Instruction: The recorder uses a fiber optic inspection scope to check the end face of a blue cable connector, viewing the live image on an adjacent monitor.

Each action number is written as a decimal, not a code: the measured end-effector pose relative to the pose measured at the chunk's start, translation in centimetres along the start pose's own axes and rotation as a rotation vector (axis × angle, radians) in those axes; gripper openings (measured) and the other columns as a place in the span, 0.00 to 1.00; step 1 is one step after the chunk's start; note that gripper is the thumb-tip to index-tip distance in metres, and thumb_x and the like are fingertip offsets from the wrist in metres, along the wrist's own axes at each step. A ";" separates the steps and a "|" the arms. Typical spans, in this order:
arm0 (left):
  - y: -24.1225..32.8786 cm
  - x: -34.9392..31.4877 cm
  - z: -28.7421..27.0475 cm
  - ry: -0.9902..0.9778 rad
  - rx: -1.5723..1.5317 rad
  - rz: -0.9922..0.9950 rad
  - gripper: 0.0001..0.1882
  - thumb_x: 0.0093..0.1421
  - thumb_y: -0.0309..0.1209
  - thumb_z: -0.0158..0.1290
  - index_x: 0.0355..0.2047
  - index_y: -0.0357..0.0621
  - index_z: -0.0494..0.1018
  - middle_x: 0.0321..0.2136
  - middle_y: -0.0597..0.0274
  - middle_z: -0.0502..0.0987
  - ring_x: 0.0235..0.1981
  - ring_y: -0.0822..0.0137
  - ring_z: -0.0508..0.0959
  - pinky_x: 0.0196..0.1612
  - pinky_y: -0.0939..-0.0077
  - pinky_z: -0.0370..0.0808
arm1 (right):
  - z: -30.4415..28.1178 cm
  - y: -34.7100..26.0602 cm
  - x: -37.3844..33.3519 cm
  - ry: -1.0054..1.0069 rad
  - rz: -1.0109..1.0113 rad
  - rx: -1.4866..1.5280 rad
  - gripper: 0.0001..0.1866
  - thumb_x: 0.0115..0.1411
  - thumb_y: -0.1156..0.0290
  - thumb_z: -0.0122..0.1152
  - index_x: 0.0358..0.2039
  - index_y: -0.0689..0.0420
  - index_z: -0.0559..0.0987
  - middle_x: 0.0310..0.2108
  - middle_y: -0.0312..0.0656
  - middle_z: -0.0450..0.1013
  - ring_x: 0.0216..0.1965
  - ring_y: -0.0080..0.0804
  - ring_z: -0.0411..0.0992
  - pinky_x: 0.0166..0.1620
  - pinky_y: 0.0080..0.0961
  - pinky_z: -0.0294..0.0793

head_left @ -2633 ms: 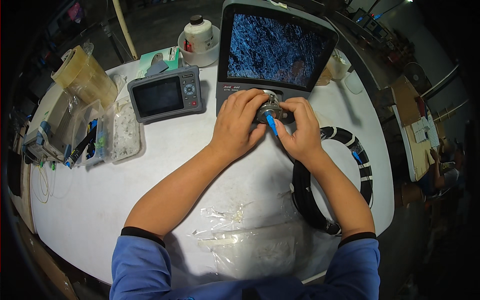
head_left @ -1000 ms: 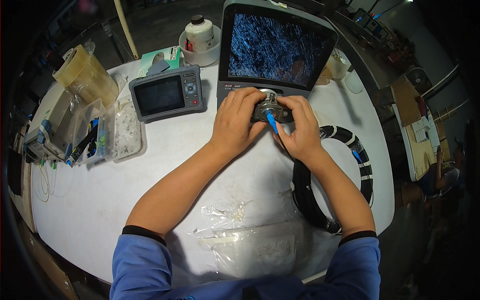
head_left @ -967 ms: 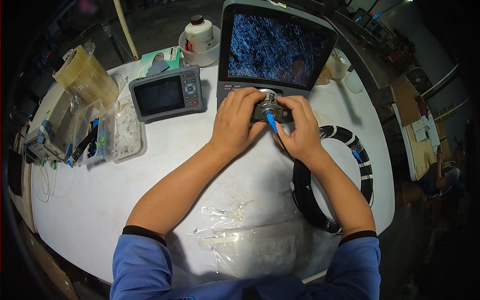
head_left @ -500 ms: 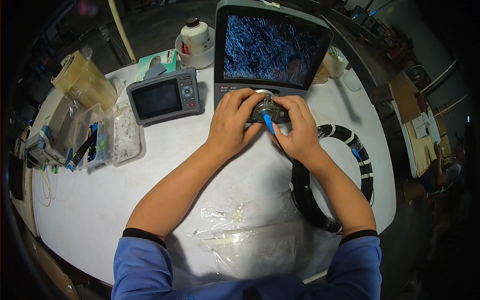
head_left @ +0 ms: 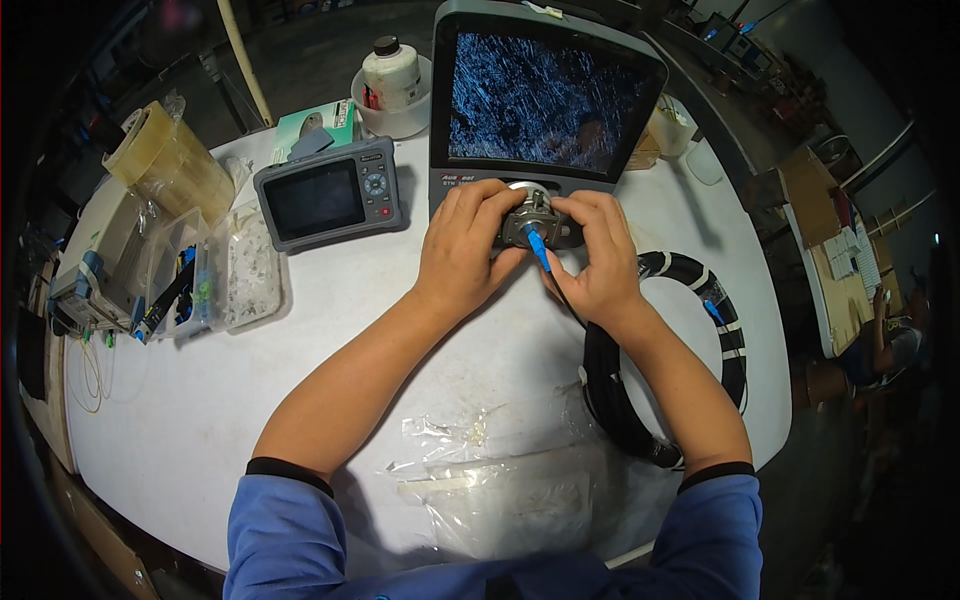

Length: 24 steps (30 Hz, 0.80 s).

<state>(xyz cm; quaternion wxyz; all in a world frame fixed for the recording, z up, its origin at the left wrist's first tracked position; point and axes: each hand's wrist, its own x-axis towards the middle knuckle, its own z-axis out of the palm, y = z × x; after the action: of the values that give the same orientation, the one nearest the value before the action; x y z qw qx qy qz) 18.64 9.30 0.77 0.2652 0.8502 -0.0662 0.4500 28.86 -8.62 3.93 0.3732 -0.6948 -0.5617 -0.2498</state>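
Blue plug (head_left: 538, 249) sat in metal holder (head_left: 534, 218), on big screen's (head_left: 545, 95) near side | left hand (head_left: 463, 240) pinched holder's left side | right hand (head_left: 598, 260) pinched its right side

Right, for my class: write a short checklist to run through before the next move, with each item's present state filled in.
1. Left hand on the fixture: ok, at its left side.
2. Right hand on the fixture: ok, at its right side.
3. Blue plug fully seated in the fixture: cannot tell; its far end meets the fixture.
4. Monitor lit: ok, blue streaks on dark.
5. Coil clear of the right forearm: not ok, the forearm crosses above it.
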 end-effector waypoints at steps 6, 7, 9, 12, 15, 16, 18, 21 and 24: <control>-0.4 0.3 0.4 0.028 0.002 0.008 0.38 0.40 0.25 0.74 0.55 0.41 0.74 0.50 0.52 0.77 0.51 0.48 0.77 0.53 0.56 0.76 | 0.0 0.2 0.2 0.049 -0.140 0.023 0.27 0.45 0.76 0.77 0.49 0.56 0.82 0.43 0.45 0.74 0.44 0.47 0.74 0.47 0.39 0.77; -0.4 0.3 0.4 0.031 0.002 0.012 0.38 0.40 0.25 0.74 0.55 0.41 0.74 0.50 0.52 0.77 0.51 0.48 0.77 0.52 0.57 0.76 | 0.0 0.2 0.2 0.048 -0.141 0.023 0.27 0.45 0.76 0.77 0.49 0.56 0.82 0.43 0.45 0.74 0.44 0.47 0.74 0.47 0.39 0.77; -0.4 0.5 0.3 0.040 0.010 0.018 0.37 0.40 0.25 0.74 0.54 0.41 0.74 0.50 0.52 0.77 0.50 0.48 0.77 0.52 0.57 0.76 | 0.0 0.2 0.5 0.072 -0.198 0.017 0.25 0.45 0.76 0.78 0.47 0.53 0.84 0.41 0.42 0.75 0.43 0.45 0.75 0.47 0.39 0.77; 0.2 0.7 0.1 0.056 0.024 0.033 0.36 0.40 0.25 0.74 0.53 0.41 0.74 0.49 0.52 0.77 0.50 0.48 0.77 0.52 0.57 0.76 | -0.7 -0.3 0.4 0.053 -0.228 0.006 0.23 0.46 0.76 0.78 0.45 0.52 0.86 0.40 0.40 0.75 0.43 0.44 0.75 0.46 0.39 0.76; -0.6 0.2 0.7 0.053 0.010 0.009 0.35 0.41 0.25 0.73 0.52 0.40 0.74 0.49 0.52 0.77 0.49 0.49 0.78 0.51 0.57 0.76 | -0.2 0.0 0.1 0.021 -0.210 0.013 0.21 0.46 0.77 0.78 0.43 0.53 0.87 0.39 0.39 0.75 0.43 0.43 0.75 0.47 0.39 0.76; -0.4 0.2 0.6 0.057 0.014 0.016 0.35 0.41 0.25 0.73 0.52 0.40 0.74 0.48 0.52 0.77 0.49 0.49 0.78 0.51 0.57 0.76 | -0.4 -0.3 0.0 0.024 -0.213 0.014 0.21 0.46 0.77 0.78 0.43 0.53 0.87 0.39 0.39 0.75 0.43 0.43 0.75 0.47 0.39 0.76; -0.1 0.0 0.6 0.061 0.022 0.019 0.35 0.41 0.26 0.73 0.52 0.40 0.74 0.48 0.51 0.77 0.49 0.49 0.78 0.51 0.58 0.76 | -0.7 -0.6 -0.1 0.021 -0.214 0.016 0.19 0.46 0.78 0.77 0.42 0.53 0.88 0.39 0.39 0.75 0.43 0.43 0.75 0.47 0.38 0.76; 0.1 0.0 0.6 0.068 0.026 0.025 0.34 0.42 0.26 0.73 0.51 0.40 0.74 0.48 0.51 0.77 0.49 0.49 0.78 0.51 0.58 0.76 | -1.0 -0.7 -0.2 0.012 -0.216 0.017 0.19 0.46 0.78 0.77 0.42 0.53 0.88 0.38 0.39 0.75 0.43 0.42 0.76 0.46 0.38 0.75; -0.1 0.2 0.7 0.067 0.024 0.027 0.34 0.42 0.26 0.73 0.51 0.40 0.74 0.48 0.51 0.77 0.48 0.49 0.78 0.51 0.58 0.76 | -0.9 -0.5 -0.1 0.021 -0.222 0.017 0.20 0.46 0.78 0.77 0.43 0.53 0.88 0.38 0.38 0.75 0.42 0.42 0.76 0.46 0.38 0.76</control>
<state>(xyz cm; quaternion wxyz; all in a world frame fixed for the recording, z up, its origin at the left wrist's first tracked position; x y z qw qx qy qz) 19.24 9.07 0.57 0.2511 0.8368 -0.0635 0.4823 28.38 -9.35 4.46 0.3551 -0.6225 -0.6334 -0.2919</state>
